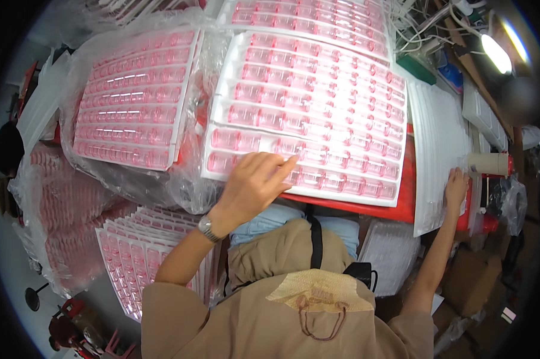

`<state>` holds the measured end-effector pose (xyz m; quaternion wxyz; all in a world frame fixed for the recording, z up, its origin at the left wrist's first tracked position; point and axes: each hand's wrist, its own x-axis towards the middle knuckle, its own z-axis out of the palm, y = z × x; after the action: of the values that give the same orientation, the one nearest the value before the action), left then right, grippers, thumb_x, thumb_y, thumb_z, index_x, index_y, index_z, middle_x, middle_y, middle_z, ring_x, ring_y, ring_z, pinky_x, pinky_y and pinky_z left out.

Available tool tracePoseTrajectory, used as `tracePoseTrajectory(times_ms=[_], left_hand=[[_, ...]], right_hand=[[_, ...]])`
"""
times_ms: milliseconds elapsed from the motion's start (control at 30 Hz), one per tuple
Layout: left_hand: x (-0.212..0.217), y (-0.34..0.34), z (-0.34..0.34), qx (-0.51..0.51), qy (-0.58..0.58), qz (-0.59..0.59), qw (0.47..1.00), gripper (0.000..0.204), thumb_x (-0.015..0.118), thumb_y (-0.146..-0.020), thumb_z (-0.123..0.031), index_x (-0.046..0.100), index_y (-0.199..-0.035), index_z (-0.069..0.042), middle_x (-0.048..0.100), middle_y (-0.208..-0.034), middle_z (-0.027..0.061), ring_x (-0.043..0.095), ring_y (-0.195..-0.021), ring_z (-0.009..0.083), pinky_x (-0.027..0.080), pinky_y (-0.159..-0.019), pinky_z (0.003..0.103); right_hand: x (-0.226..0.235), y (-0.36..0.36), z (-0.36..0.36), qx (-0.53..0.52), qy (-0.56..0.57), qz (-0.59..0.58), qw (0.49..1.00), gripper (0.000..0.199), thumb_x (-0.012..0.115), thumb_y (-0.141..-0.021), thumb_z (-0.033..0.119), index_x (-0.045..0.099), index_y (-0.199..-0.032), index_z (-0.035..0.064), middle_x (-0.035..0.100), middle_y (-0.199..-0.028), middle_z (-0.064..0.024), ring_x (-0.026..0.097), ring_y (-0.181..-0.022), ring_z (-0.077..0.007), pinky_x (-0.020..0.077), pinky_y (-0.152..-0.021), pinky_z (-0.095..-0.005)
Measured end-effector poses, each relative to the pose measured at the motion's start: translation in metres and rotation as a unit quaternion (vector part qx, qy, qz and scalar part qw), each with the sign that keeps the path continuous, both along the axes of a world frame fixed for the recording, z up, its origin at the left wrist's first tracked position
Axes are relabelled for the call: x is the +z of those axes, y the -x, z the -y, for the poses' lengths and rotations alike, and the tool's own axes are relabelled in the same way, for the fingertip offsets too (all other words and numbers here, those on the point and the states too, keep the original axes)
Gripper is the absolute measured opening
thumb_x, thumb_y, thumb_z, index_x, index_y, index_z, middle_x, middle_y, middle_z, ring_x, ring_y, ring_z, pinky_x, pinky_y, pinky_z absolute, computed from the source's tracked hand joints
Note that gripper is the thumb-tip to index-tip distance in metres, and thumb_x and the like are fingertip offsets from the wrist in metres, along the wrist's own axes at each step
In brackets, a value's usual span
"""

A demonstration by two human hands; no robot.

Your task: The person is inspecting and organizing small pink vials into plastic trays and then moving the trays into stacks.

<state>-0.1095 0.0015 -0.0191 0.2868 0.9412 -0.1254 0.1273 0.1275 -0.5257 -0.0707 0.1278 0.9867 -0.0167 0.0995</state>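
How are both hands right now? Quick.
Left hand: bent over the front of the pink-celled tray; grip cannot be told.
Right hand: at the white stack's right edge; grip cannot be told.

Head-worn fisheye — close above, facing down over hands (255, 179) (456, 190).

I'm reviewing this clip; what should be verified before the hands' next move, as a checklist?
1. Left hand at the near-left part of the front tray: ok.
2. Left hand's grip on any pink pieces: cannot tell; fingertip contact is unclear.
3. Near row fully visible: not ok; the left hand covers part.
4. Tray free of glare: not ok; bright reflection right of centre.
5. Right hand at the white stack's right edge: ok.
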Motion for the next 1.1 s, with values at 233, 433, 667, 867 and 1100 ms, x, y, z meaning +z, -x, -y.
tracePoseTrajectory(times_ms=[233, 433, 667, 867, 1100], left_hand=[[0.000, 0.005, -0.077, 0.151, 0.077, -0.007, 0.986, 0.028, 0.064, -0.072, 0.000, 0.064, -0.100, -0.003, 0.056, -0.093, 0.0089, 0.054, -0.086, 0.0261, 0.045, -0.074, 0.034], [0.007, -0.031, -0.076, -0.015, -0.048, -0.020, 0.999, 0.025, 0.069, -0.069, -0.008, 0.065, -0.093, -0.004, 0.056, -0.093, 0.0081, 0.054, -0.086, 0.0251, 0.043, -0.076, 0.036], [-0.005, -0.024, -0.052, 0.055, 0.017, 0.016, 0.998, 0.030, 0.071, -0.069, -0.011, 0.061, -0.097, -0.002, 0.055, -0.095, 0.0087, 0.054, -0.086, 0.0257, 0.043, -0.077, 0.036], [0.007, -0.018, 0.003, 0.077, 0.387, -0.014, 0.919, 0.029, 0.068, -0.075, -0.002, 0.058, -0.102, 0.000, 0.053, -0.096, 0.0082, 0.053, -0.085, 0.0164, 0.046, -0.074, 0.027], [0.007, -0.011, -0.045, 0.100, 0.056, 0.016, 0.993, 0.028, 0.069, -0.072, -0.007, 0.059, -0.096, 0.000, 0.053, -0.095, 0.0100, 0.052, -0.089, 0.0255, 0.043, -0.078, 0.034]], right_hand=[[0.030, -0.001, 0.022, 0.121, -0.108, -0.051, 0.985, 0.017, 0.059, -0.081, 0.010, 0.065, -0.094, 0.0003, 0.063, -0.091, -0.0187, 0.057, -0.090, -0.0351, 0.0444, -0.082, -0.0386], [0.036, -0.020, 0.049, 0.047, -0.103, -0.030, 0.993, 0.018, 0.062, -0.079, 0.006, 0.065, -0.094, -0.0019, 0.065, -0.091, -0.0191, 0.063, -0.079, -0.0290, 0.0495, -0.073, -0.0340], [0.098, 0.084, -0.271, 0.265, -0.695, -0.135, 0.654, 0.007, 0.061, -0.081, -0.003, 0.065, -0.086, -0.0004, 0.064, -0.085, -0.0051, 0.058, -0.078, -0.0096, 0.0476, -0.070, -0.0228], [0.093, 0.135, -0.374, 0.461, -0.580, -0.057, 0.669, 0.015, 0.071, -0.070, -0.004, 0.063, -0.081, -0.0004, 0.061, -0.078, -0.0117, 0.062, -0.072, -0.0217, 0.0492, -0.062, -0.0298], [0.092, 0.071, -0.251, 0.348, -0.455, -0.098, 0.814, 0.027, 0.060, -0.083, 0.011, 0.061, -0.110, 0.0041, 0.063, -0.102, -0.0151, 0.060, -0.092, -0.0224, 0.0473, -0.076, -0.0326]])
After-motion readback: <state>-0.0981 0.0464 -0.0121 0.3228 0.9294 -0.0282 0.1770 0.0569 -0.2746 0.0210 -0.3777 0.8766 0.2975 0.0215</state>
